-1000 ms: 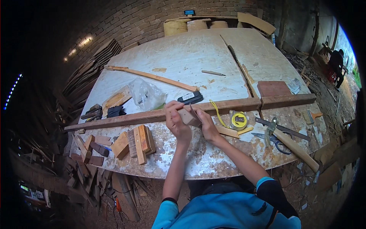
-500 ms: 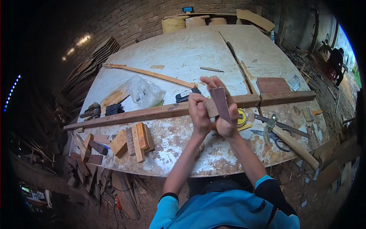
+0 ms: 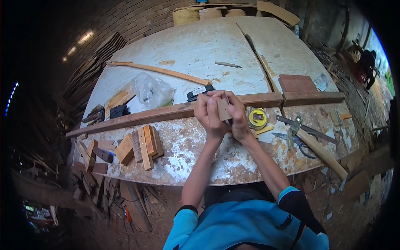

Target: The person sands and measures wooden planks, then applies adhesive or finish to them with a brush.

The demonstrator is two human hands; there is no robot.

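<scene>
Close together over the near half of the worktable, my left hand (image 3: 208, 116) and my right hand (image 3: 238, 118) are both closed. Between them is a small tan wooden block (image 3: 224, 111), its flat face toward me and my left thumb on it. My right fingers wrap the block's other side, where a strip of sandpaper (image 3: 225, 96) shows only as a thin edge; most of it is hidden. Just right of my hands lies a yellow tape measure (image 3: 258, 118). Behind them runs a long wooden beam (image 3: 166, 113), with a black case-like object (image 3: 200, 92) beyond it.
A hammer (image 3: 320, 153), scissors (image 3: 306, 149), a dark metal strip (image 3: 310, 130) and a brush (image 3: 342, 117) lie to the right. Left are wooden blocks (image 3: 151, 143), wood offcuts (image 3: 87, 156) and a plastic bag (image 3: 151, 89). A pen-like tool (image 3: 227, 64) lies farther back.
The sandpaper strip, broadly visible in my right hand before, is now mostly hidden against the block. My hands have closed together and the block faces me. The view has tilted slightly down.
</scene>
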